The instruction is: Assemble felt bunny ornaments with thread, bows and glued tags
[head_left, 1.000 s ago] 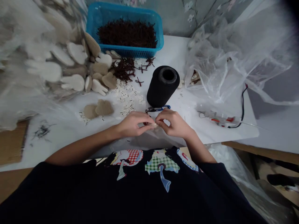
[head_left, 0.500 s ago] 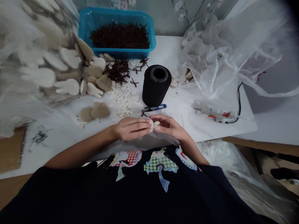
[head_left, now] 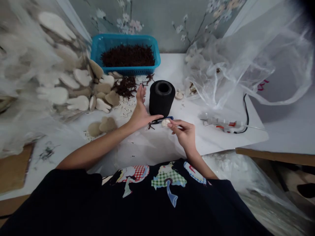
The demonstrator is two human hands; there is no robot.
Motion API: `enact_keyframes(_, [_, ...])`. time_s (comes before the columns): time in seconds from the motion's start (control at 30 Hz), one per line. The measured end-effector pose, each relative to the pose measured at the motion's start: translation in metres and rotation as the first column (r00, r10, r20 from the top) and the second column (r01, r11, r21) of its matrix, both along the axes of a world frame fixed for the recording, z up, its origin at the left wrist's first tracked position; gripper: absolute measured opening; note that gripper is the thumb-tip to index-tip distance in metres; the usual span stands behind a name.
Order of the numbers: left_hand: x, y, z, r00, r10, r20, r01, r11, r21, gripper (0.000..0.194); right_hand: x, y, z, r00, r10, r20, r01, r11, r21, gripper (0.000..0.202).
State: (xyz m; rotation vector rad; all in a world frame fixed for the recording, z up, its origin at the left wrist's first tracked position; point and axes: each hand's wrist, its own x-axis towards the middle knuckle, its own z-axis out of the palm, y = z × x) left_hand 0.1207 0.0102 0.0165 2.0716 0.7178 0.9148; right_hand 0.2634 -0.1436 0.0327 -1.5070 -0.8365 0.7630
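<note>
My right hand (head_left: 184,132) pinches a small cream felt bunny-shaped piece (head_left: 165,123) between thumb and fingertips, just in front of the black thread cone (head_left: 160,103). My left hand (head_left: 140,113) is raised left of the cone, its thumb stretched toward the felt piece and its other fingers pointing away from me. Nothing shows in that hand. Partly hidden behind the felt piece lie blue-handled thread snips (head_left: 170,118). A small brown bow (head_left: 151,126) rests by their tip. Small white labels (head_left: 124,107) are scattered beyond my left wrist.
A blue basket (head_left: 158,62) of brown bows stands at the back. Cream and beige felt pieces (head_left: 78,103) spill from a plastic bag at left. On the right are another clear bag (head_left: 209,75) and a glue gun (head_left: 223,124) with a cord.
My left hand has let go of the felt piece and moved away from me, opening beside the cone. My right hand keeps the piece, now farther forward. The view has tilted up.
</note>
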Motion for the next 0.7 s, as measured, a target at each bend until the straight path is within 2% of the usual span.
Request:
enact_keyframes(0.07, [0.011,0.015,-0.005,0.999,-0.039,-0.002,0.039,0.998,-0.045,0.122,0.009,0.01,0.003,0.939,-0.173,0.296,0.14,0.982,0.129,0.021])
enact_keyframes(0.13, [0.019,0.03,-0.009,0.999,-0.038,-0.016,0.037,0.998,-0.056,0.113,0.02,0.022,0.004,0.809,-0.264,0.526,0.169,0.96,0.222,0.025])
enact_keyframes(0.17, [0.024,0.037,-0.011,1.0,-0.024,-0.019,0.023,0.999,-0.046,0.109,0.024,0.028,0.003,0.755,-0.25,0.606,0.141,0.965,0.221,0.027])
enact_keyframes(0.23, [0.032,0.05,-0.01,1.0,-0.006,-0.018,0.005,1.0,-0.021,0.102,0.026,0.036,0.0,0.688,-0.136,0.713,0.045,0.988,0.145,0.031])
enact_keyframes(0.3, [0.035,0.057,-0.004,0.999,0.014,-0.042,-0.013,1.0,0.021,0.097,0.019,0.037,-0.005,0.651,-0.031,0.758,-0.016,0.998,0.055,0.033])
enact_keyframes(0.37, [0.028,0.056,0.007,0.989,0.051,-0.139,-0.035,0.993,0.116,0.093,0.006,0.032,-0.013,0.634,0.0,0.773,-0.023,1.0,0.019,0.032])
enact_keyframes(0.43, [0.005,0.045,0.022,0.942,0.127,-0.311,-0.045,0.965,0.257,0.083,-0.009,0.023,-0.023,0.636,0.001,0.772,-0.037,0.999,0.029,0.03])
enact_keyframes(0.53, [-0.056,0.015,0.044,0.767,0.3,-0.567,-0.039,0.904,0.426,0.053,-0.024,0.009,-0.038,0.671,0.04,0.741,-0.124,0.991,0.059,0.025])
enact_keyframes(0.63, [-0.123,-0.012,0.053,0.504,0.444,-0.741,-0.118,0.885,0.45,0.046,-0.028,0.003,-0.049,0.705,0.068,0.706,-0.17,0.982,0.076,0.02])
enact_keyframes(0.67, [-0.141,-0.019,0.053,0.425,0.447,-0.787,-0.142,0.892,0.43,0.044,-0.028,0.003,-0.051,0.72,0.061,0.691,-0.17,0.981,0.091,0.018])
enact_keyframes(0.7, [-0.156,-0.023,0.052,0.385,0.423,-0.82,-0.16,0.906,0.393,0.042,-0.028,0.004,-0.052,0.736,0.049,0.676,-0.169,0.979,0.113,0.016])
